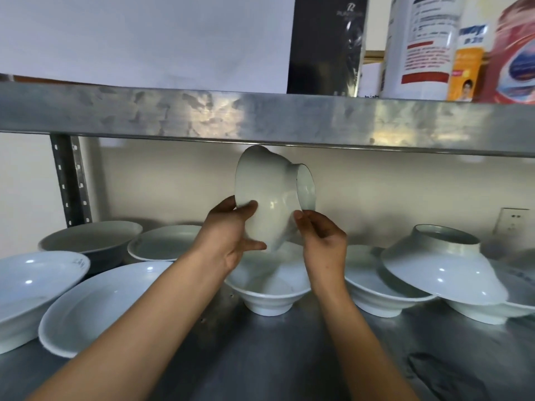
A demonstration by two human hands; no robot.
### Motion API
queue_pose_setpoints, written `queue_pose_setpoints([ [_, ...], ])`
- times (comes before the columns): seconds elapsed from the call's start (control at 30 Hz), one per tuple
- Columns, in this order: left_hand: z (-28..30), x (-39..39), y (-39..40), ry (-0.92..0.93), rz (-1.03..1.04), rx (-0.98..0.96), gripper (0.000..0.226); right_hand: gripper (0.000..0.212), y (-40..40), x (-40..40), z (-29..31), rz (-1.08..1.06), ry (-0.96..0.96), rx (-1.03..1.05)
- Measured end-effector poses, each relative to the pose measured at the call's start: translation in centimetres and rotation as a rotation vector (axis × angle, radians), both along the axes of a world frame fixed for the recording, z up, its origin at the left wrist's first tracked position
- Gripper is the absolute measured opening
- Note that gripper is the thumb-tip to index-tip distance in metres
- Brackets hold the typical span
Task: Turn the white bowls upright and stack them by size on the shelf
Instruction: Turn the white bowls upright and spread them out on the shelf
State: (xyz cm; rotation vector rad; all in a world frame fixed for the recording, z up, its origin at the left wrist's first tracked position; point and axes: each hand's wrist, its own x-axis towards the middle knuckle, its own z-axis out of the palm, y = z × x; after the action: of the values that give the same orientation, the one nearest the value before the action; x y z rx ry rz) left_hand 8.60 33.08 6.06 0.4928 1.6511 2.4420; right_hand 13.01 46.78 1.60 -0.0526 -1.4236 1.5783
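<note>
- steel shelf [289, 357] is carrying the white bowls under another metal shelf board [260, 117], where bottles and a dark box are standing.
- left hand [228, 241] is gripping the held bowl [272, 198] at its rim, thumb curling over the outside wall and fingers going behind the rim.
- right hand [324, 244] is pinching the same bowl near its foot ring, fingertips closing on the wall.
- held bowl is hanging on its side in the air, mouth facing left, foot pointing right, axis running roughly level, directly above the upright bowl [269, 296] in the middle of the shelf.
- judging from this, the coming turn is needing the foot to swing down toward that bowl; both hands are equally near.
- counting: 1 bowl in hand, 1 overturned bowl [440, 267] leaning on upright ones at right, and about 7 upright bowls resting on the shelf, though the right edge is hard to count.
</note>
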Motion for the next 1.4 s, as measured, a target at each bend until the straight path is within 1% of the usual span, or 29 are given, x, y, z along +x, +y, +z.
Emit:
queue_pose_setpoints([
  [0.07,0.3,-0.5,0.2,0.034,0.028,-0.013,0.022,0.007,0.4,0.1,-0.1,-0.002,-0.047,0.038],
  [0.2,1.1,-0.7,0.2,0.083,0.07,-0.044,0.011,0.017,0.8,0.0,-0.8,-0.02,-0.176,0.124],
  [0.27,1.4,-0.6,0.2,0.106,0.094,-0.061,0.009,0.022,0.8,-0.1,-1.2,-0.066,-0.251,0.225],
  [0.3,1.5,-0.4,0.3,0.133,0.104,-0.06,0.008,0.025,0.8,0.0,-1.5,-0.122,-0.293,0.317],
  [0.37,1.3,-0.3,0.7,0.241,0.145,-0.085,0.008,0.026,0.6,-0.1,-1.9,-0.232,-0.327,0.5],
  [0.4,1.2,-0.3,0.9,0.318,0.175,-0.113,0.008,0.026,0.4,-0.1,-2.0,-0.26,-0.322,0.55],
  [0.5,0.9,-1.3,1.2,0.533,0.255,-0.247,0.01,0.031,0.5,-0.2,-2.2,-0.305,-0.36,0.604],
  [0.6,0.6,-2.5,1.4,0.651,0.337,-0.425,0.012,0.028,1.1,-0.4,-2.3,-0.323,-0.411,0.597],
  [0.7,0.3,-3.2,1.5,0.687,0.385,-0.506,0.017,0.016,1.3,-0.3,-2.3,-0.299,-0.44,0.541],
  [0.77,-0.1,-3.8,1.7,0.707,0.404,-0.551,0.022,0.013,1.4,-0.2,-2.3,-0.294,-0.447,0.531],
  [0.93,-1.2,-5.4,2.3,0.743,0.404,-0.629,0.023,0.014,1.8,-0.2,-2.6,-0.297,-0.506,0.532],
  [1.03,-1.8,-6.7,2.9,0.788,0.433,-0.705,0.019,0.015,2.1,-0.3,-2.8,-0.313,-0.554,0.535],
  [1.13,-2.6,-7.6,3.6,0.789,0.432,-0.746,0.014,0.016,2.4,-0.2,-2.9,-0.32,-0.605,0.535],
  [1.23,-3.5,-8.3,4.2,0.832,0.443,-0.843,0.013,0.017,2.5,-0.1,-3.0,-0.315,-0.648,0.532],
  [1.4,-3.7,-8.9,4.6,0.788,0.417,-0.929,0.014,0.018,2.5,-0.1,-3.3,-0.274,-0.708,0.519],
])
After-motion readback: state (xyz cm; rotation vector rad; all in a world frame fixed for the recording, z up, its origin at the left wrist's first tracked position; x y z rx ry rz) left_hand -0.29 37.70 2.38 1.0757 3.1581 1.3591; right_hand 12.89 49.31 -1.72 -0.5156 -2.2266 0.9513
